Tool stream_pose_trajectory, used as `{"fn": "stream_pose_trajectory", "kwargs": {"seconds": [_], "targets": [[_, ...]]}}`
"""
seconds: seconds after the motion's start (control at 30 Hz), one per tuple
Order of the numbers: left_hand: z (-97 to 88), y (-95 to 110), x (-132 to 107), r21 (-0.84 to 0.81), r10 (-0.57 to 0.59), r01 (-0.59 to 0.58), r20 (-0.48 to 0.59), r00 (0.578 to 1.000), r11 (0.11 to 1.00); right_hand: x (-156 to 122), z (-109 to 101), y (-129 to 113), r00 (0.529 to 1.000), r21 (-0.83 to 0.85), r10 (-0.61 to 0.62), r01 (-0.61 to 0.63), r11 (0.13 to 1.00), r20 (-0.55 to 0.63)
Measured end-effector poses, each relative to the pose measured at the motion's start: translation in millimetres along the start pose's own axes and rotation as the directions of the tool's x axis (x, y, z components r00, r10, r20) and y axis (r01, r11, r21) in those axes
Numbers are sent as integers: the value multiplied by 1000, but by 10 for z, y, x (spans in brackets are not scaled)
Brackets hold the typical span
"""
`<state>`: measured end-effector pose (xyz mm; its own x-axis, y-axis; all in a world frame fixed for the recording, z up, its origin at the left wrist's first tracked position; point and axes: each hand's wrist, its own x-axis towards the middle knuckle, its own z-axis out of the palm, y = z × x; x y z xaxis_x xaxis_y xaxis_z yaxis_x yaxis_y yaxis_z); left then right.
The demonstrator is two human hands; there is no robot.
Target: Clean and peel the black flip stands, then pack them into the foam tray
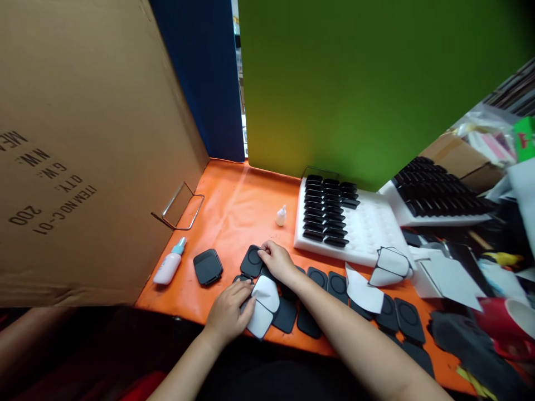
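A black folding pad (252,260) with a round ring lies unfolded on the orange tabletop. My right hand (276,260) pinches its upper panel at the right edge, finger and thumb closed. Over the lower panel, mostly hidden, my left hand (229,312) curls its fingers, the thumb beside white-faced sheets (262,320). These sheets have dark outlines and lie on other black pads (285,315). A closed black pad (208,267) sits to the left of both hands. More unfolded pads (337,285) with rings spread rightward beneath my right forearm.
A white foam tray (363,223) holds rows of black pads; another loaded tray (443,192) stands behind. A spray bottle (169,264), small dropper bottle (281,216) and wire bookend (184,209) stand around. Cardboard (83,139) and a green panel (334,83) wall the table. Another person's arm (25,340) shows left.
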<state>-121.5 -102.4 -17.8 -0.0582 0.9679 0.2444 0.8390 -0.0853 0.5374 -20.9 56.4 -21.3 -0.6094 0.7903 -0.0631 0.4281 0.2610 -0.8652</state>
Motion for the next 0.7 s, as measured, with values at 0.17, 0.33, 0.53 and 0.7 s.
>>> {"fn": "stream_pose_trajectory", "kwargs": {"seconds": [0.17,0.33,0.53,0.7], "targets": [[-12,0,11,2,4,-4,11,1000,1000,3,10,-10,1000,-39,0,0,999,5],[-9,-1,8,6,6,-7,6,1000,1000,6,12,-16,1000,-100,-12,12,995,2],[7,-15,-3,15,0,0,-7,1000,1000,12,26,-32,999,-211,-38,38,977,4],[13,-20,1,17,-10,10,-10,1000,1000,-15,53,-72,998,-358,-69,69,931,13]]}}
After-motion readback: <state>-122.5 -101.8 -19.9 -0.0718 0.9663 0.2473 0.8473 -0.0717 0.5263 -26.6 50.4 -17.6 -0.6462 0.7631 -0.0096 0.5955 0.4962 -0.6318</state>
